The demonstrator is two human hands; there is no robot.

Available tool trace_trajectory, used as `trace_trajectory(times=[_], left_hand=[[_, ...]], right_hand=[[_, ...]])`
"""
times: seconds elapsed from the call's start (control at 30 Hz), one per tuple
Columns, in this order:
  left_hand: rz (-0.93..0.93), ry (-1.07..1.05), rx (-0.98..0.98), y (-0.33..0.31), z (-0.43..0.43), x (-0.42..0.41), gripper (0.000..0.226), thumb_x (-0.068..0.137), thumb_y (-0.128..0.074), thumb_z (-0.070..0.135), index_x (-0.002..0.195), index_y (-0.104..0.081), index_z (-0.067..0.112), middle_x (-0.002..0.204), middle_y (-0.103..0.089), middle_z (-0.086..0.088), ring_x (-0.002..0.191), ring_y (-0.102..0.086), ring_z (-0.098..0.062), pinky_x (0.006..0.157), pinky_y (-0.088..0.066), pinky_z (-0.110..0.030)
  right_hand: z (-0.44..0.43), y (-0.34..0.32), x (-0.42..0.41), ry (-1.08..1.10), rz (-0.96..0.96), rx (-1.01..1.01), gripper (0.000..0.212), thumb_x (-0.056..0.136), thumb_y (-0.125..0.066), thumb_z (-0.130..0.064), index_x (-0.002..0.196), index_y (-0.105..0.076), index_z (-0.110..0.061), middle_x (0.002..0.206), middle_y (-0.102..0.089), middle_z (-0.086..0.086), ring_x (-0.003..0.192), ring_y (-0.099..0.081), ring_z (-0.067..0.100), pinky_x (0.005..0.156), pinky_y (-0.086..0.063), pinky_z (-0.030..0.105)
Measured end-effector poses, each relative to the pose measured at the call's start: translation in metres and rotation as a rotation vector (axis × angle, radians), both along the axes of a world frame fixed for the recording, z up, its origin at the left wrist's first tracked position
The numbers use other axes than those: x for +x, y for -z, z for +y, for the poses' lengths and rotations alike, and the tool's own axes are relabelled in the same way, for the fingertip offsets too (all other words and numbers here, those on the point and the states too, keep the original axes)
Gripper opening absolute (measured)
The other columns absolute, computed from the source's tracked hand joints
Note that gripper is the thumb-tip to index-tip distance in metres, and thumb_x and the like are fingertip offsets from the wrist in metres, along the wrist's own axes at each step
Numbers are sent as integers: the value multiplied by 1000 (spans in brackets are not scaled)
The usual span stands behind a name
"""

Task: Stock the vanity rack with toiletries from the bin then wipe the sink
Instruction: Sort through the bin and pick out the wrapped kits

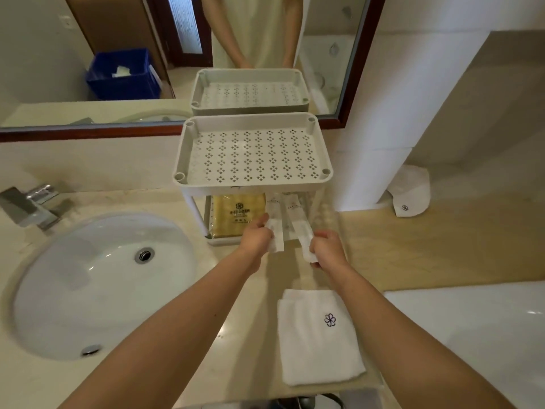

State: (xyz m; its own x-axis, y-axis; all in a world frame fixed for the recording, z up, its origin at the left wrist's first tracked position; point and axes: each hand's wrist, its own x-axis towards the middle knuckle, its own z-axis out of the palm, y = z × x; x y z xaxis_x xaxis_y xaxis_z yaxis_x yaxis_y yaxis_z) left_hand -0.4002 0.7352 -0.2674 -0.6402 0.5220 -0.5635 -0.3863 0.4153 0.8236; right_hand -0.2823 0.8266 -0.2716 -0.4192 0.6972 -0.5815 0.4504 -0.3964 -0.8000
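Observation:
A white two-tier vanity rack [326, 156] stands on the counter against the mirror; its perforated top tray holds nothing. On the lower shelf lies a yellow packet [233, 209]. My left hand [256, 237] pinches the near end of a long white sachet [275, 228] that reaches into the lower shelf. My right hand [326, 249] pinches the near end of a second white sachet [302, 228], also angled into that shelf. The white oval sink [97, 278] sits to the left.
A chrome faucet [32, 208] stands behind the sink. A folded white towel [317, 335] with a flower logo lies on the counter's near edge. Another white cloth [411, 191] lies on the ledge at right. The mirror reflects a blue bin [124, 73]. A bathtub rim [472, 320] lies at lower right.

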Motion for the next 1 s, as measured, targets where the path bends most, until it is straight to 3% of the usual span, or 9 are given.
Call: trace_trajectory(times=[0.13,0.3,0.43,0.53,0.63,0.7,0.8,0.9,1.0], left_hand=[[54,-3,-12,22,21,-8,63,91,-41,-10,148,-35,18,153,-35,-6,135,-41,-26,110,-40,-40],[109,-36,27,45,40,-22,58,91,-48,-7,144,-40,14,140,-49,-9,120,-56,-25,103,-47,-36],[209,-79,13,53,48,-29,48,92,-53,-2,136,-51,16,133,-55,-8,84,-60,-10,76,-53,-23],[278,-97,-10,59,53,-33,38,90,-57,1,124,-60,18,127,-57,-7,90,-58,-14,74,-50,-23],[327,-88,-52,65,59,-37,31,88,-62,5,116,-65,19,116,-62,-5,86,-60,-15,67,-48,-19],[357,-59,-87,66,61,-38,30,87,-63,6,114,-65,19,112,-63,-3,88,-60,-15,74,-50,-23],[403,-28,-114,69,61,-38,32,87,-59,4,116,-64,19,111,-61,2,94,-59,-14,82,-52,-27],[444,-10,-108,67,56,-36,35,87,-58,4,118,-62,19,111,-56,3,96,-55,-12,77,-47,-24],[416,-15,-47,64,50,-32,35,87,-54,0,116,-61,18,113,-58,-1,95,-57,-14,75,-47,-25]], right_hand=[[14,23,-12,19,32,-1,38,89,-41,3,124,-48,-12,93,-54,-3,76,-53,10,59,-47,26],[24,45,-34,106,128,-28,39,86,-45,7,120,-51,-11,97,-61,4,79,-60,19,59,-50,29],[30,62,-44,201,158,-45,40,84,-51,5,121,-49,-12,110,-61,11,85,-63,27,58,-49,30],[32,69,-49,218,135,-16,36,82,-56,3,113,-50,-14,111,-62,11,94,-66,34,55,-48,29],[33,77,-52,210,113,40,36,83,-59,2,115,-55,-12,109,-62,9,98,-65,31,71,-56,36],[35,83,-52,212,87,76,33,83,-59,1,114,-59,-12,110,-63,7,101,-63,28,86,-56,41],[36,87,-52,234,55,126,28,84,-59,0,108,-63,-12,112,-66,8,103,-63,27,91,-54,42],[36,86,-48,201,30,159,28,87,-56,-3,113,-67,-6,113,-68,7,101,-63,23,87,-53,33],[32,78,-42,157,56,120,23,88,-54,-5,105,-68,-12,99,-67,1,80,-61,16,70,-54,30]])
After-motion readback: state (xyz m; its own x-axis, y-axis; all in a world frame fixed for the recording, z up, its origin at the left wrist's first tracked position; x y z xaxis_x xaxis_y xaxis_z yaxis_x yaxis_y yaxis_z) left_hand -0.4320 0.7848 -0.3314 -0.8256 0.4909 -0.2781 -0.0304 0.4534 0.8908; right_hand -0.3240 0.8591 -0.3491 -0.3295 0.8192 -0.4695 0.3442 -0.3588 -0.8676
